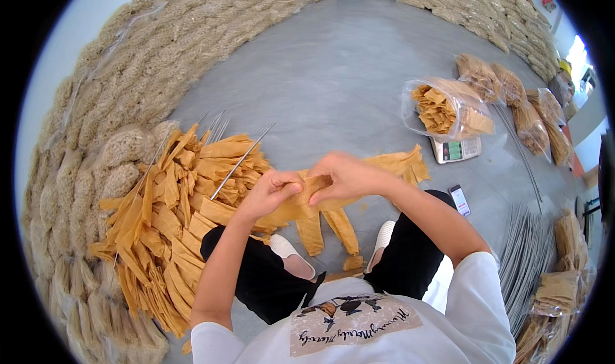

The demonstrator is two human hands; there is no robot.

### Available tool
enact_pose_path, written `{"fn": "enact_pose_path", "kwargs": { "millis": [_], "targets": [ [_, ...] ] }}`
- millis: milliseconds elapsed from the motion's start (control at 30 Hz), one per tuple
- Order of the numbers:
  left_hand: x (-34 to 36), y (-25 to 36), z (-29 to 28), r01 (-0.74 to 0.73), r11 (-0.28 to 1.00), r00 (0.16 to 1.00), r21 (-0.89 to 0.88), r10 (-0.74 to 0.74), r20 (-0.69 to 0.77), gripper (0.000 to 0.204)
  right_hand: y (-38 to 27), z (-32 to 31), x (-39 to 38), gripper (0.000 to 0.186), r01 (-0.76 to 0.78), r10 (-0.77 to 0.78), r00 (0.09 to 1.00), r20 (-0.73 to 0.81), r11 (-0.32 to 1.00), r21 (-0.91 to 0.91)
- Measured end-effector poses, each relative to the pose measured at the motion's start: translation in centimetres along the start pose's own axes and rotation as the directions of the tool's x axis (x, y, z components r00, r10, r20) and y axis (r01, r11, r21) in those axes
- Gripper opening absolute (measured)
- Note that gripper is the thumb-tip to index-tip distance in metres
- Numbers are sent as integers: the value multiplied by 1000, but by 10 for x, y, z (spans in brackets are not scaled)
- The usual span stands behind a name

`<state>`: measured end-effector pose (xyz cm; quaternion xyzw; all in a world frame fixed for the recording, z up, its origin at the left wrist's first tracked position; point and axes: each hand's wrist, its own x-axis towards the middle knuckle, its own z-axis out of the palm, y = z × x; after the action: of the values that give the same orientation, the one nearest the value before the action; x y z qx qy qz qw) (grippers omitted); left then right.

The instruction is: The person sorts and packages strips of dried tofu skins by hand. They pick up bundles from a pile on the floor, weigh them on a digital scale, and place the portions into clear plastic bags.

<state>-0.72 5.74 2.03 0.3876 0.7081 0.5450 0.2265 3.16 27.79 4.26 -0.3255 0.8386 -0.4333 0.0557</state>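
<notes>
Between my two hands is a thin, yellow-brown dried sheet, which looks like tofu skin. My left hand pinches it with thumb and fingers closed. My right hand grips the same sheet just to the right, thumb pointing inward. Below and beyond my hands lie more strips and a wrinkled sheet of the same colour. A large heap of such folded strips spreads on my left, some with thin metal rods sticking out or lying across.
Bundled pale goods in clear wrap are stacked along the left and far sides. At right, an open plastic bag of sheets sits by a scale. A phone, many grey rods and filled bags lie nearer.
</notes>
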Motion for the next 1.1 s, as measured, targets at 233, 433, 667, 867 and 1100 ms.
{"fn": "enact_pose_path", "kwargs": {
  "millis": [233,433,667,867,1100],
  "targets": [
    [6,0,-1,-2,999,998,49,5,-60,18,5,1,-3,27,9,-22,993,-117,994,-106],
    [1,-4,-4,60,998,988,13,-58,-142,18,6,5,-17,21,20,-39,960,-277,997,-69],
    [-19,-53,-25,-118,867,710,-484,-267,-652,19,11,-62,-45,19,-99,217,676,-704,974,204],
    [-9,-66,-26,-227,738,560,-636,-435,-705,17,16,-46,-39,22,28,177,661,-729,965,260],
    [-7,-70,-7,144,960,648,-242,-276,-710,34,35,-42,-37,25,-8,212,568,-795,968,252]
  ]
}}
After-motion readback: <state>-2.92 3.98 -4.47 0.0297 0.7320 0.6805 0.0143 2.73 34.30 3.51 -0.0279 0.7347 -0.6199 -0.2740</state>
